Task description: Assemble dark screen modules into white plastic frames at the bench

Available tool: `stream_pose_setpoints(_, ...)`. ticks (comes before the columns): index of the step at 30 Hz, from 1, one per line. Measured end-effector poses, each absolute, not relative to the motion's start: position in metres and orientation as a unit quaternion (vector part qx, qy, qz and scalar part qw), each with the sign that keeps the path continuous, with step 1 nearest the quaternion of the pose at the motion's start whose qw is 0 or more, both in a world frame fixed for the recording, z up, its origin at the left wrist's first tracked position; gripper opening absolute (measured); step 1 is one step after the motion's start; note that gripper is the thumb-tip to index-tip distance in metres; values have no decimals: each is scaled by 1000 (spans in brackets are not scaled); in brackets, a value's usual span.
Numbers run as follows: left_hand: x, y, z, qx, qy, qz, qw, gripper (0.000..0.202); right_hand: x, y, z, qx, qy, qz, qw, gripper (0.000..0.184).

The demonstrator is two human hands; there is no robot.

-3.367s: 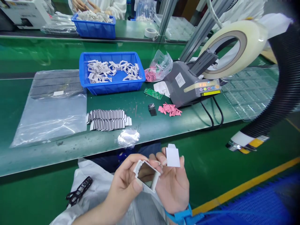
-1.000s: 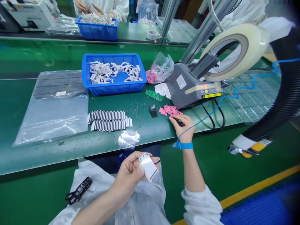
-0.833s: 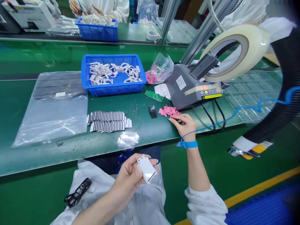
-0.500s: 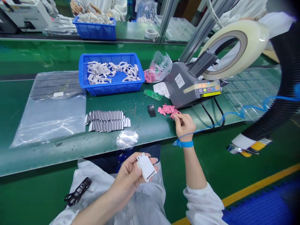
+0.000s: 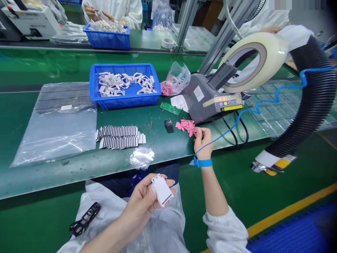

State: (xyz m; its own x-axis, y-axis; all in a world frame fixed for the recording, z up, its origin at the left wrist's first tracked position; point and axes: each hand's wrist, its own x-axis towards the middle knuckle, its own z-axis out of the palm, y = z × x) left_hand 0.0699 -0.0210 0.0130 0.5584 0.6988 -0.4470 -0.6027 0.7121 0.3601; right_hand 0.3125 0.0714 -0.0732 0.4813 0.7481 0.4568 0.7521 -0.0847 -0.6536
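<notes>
Left hand [image 5: 139, 200]: fingers curled, gripping a white plastic frame [image 5: 162, 190] upright by its long edges. The frame is held over the lap of a white gown [image 5: 158, 228], below the near edge of the green table [image 5: 65, 175]. Its face is covered in white.

Right hand [image 5: 204, 144]: resting at the table's near side, fingertips [image 5: 197, 130] pressed together, pinching a pink strip [image 5: 195, 132] at the edge of a loose pile of pink strips [image 5: 186, 125]. Blue wrist strap [image 5: 201, 162] on the right wrist, with a blue coiled cord [image 5: 273, 98] running off to the right.

Around the pile: small black block [image 5: 169, 125] just left; green circuit board [image 5: 170, 108] behind; grey tape dispenser [image 5: 207, 100] behind right, carrying a large tape roll [image 5: 252, 59].

Further left on the table: rows of black-and-white strips [image 5: 118, 137] and a blue bin [image 5: 97, 88] of white plastic frames [image 5: 123, 84]. A co-worker's hands [image 5: 96, 14] work at a blue bin [image 5: 107, 41] across the table.
</notes>
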Motion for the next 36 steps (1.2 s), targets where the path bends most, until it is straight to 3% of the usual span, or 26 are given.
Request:
stream_pose_setpoints(16, 64, -27, 6, 82, 279, 390, 874, 26, 295, 112, -52, -726, -580, -1, 370, 17)
stream_pose_setpoints(23, 58, -24, 5, 77, 289, 383, 874, 27, 290, 72, -31, -697, -546, -3, 465, 21)
stream_pose_setpoints(29, 60, -14, 13, 61, 296, 379, 875, 27, 251, 5, 15, -571, -538, 39, 619, 12)
stream_pose_setpoints(36, 62, -13, 16, 73, 258, 382, 884, 27, 215, -31, 17, -469, -675, 178, 540, 15)
